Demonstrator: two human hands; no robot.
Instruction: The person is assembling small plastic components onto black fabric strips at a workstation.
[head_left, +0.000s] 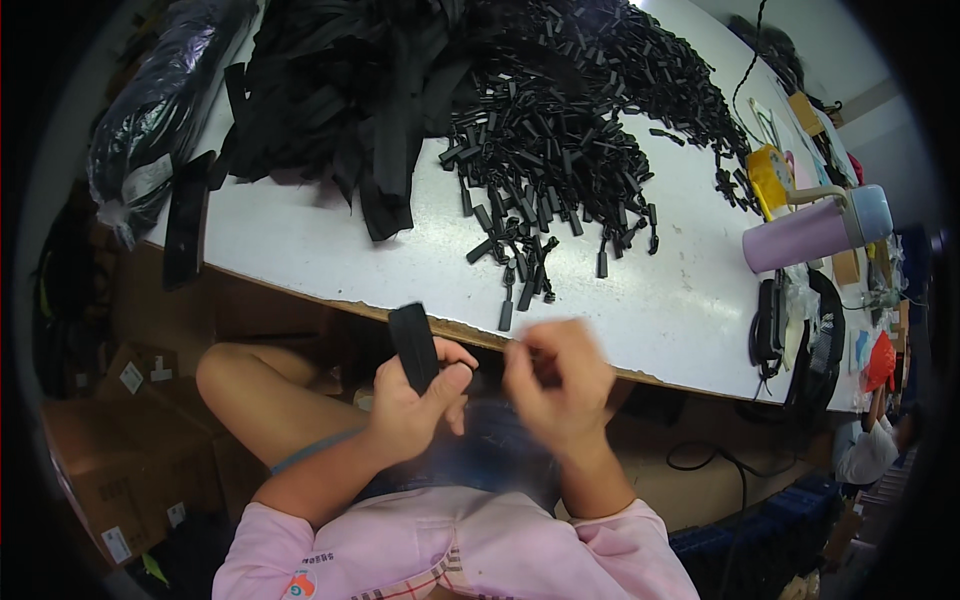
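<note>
My left hand (402,415) is closed around a black zipper strip (413,345), which stands up out of the fist just off the table's front edge. The thumb and forefinger of that hand are pinched together at its right side. Close by on the right, my right hand (562,390) is raised at the table edge, its fingers bent and smeared by motion, so I cannot see whether it holds anything. Beyond it, black zipper sliders with long pulls (560,170) lie in a loose heap, a few strays nearest me. Further left is a big pile of black zipper strips (335,110).
The white table (300,240) has a worn wooden front edge. At its right stand a lilac tumbler (800,235) lying toward me and a yellow container (768,180). Plastic-wrapped goods (160,120) are at the left, above cardboard boxes (140,460). Another person (868,455) is far right.
</note>
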